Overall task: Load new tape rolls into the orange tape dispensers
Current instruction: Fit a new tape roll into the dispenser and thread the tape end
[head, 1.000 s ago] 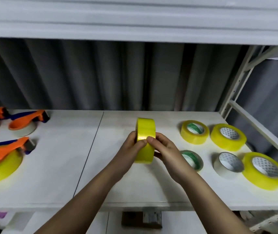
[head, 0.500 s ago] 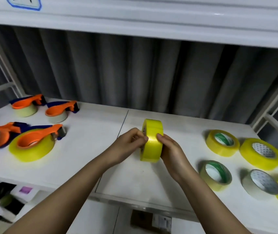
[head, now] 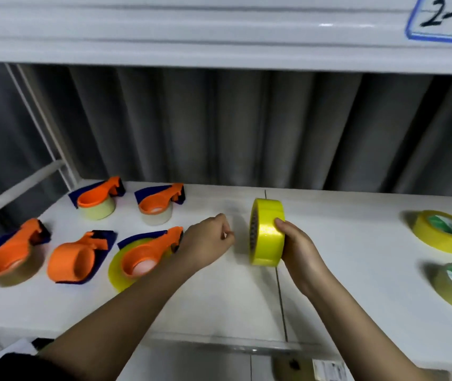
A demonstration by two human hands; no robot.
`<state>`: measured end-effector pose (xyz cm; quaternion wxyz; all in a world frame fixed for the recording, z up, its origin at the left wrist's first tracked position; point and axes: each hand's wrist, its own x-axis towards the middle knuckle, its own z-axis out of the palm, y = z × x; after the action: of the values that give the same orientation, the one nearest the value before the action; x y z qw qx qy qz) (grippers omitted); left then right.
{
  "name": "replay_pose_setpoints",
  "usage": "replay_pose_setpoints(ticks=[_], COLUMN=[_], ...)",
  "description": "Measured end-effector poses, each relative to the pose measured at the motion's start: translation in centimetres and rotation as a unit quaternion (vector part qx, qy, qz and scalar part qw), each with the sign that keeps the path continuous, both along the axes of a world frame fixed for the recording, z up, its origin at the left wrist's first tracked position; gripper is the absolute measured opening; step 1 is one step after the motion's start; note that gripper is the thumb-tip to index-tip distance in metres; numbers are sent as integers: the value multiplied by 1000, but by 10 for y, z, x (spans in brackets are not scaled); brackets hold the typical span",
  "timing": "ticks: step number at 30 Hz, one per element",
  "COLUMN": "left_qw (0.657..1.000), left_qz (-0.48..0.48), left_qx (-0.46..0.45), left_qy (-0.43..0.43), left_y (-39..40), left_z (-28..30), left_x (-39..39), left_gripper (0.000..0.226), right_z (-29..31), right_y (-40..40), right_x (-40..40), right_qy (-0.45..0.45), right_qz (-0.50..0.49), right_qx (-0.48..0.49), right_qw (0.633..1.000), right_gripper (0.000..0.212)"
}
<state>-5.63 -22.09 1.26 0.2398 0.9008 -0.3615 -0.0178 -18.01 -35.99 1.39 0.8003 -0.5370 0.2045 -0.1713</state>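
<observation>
- Right hand (head: 299, 250) grips a yellow roll (head: 267, 232) on edge at the centre of the frame, thumb on the outer band, fingers curled behind it; its bottom edge sits at or just above the shelf (head: 219, 303), and which cannot be told.
- Left hand (head: 208, 240) is just left of the roll, apart from it, with fingers curled in. Thumb and forefinger seem pinched together, perhaps on a clear tape end, but no tape is visible there, so whether it holds anything cannot be told.
- Just beside the left hand, toward lower left, lies an orange dispenser (head: 147, 253) already sitting in a wide yellow roll.
- Left of that, an empty dispenser (head: 75, 261) shows a bare orange hub; it looks like the one awaiting this roll.
- Far left, another dispenser (head: 10, 254) appears loaded, though blur hides detail.
- Upper left, two back dispensers (head: 98, 198) (head: 158, 202) each carry a pale roll.
- Right edge of the frame holds spare rolls (head: 441, 231), flat and untouched.
- By this layout, roughly four of five dispensers seem loaded; the roll in hand has yet to go onto a hub.
</observation>
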Motion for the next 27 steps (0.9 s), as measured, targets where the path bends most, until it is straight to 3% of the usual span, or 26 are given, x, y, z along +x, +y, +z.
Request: replay_pose_setpoints(ticks=[5, 21, 27], left_qw=[993, 970, 950], left_qz=[-18, 66, 81], left_qx=[56, 74, 136], left_qy=[-103, -220, -271], left_y=[32, 136, 191], left_z=[-1, -17, -17], left_x=[34, 67, 97], left_gripper=[21, 24, 25], right_z=[4, 3, 15], right_y=[37, 98, 140], right_x=[27, 60, 81], right_qy=[0, 10, -7], right_qz=[-22, 34, 50], right_qx=[-5, -43, -52], right_qw=[1000, 998, 997], right_gripper=[18, 16, 18])
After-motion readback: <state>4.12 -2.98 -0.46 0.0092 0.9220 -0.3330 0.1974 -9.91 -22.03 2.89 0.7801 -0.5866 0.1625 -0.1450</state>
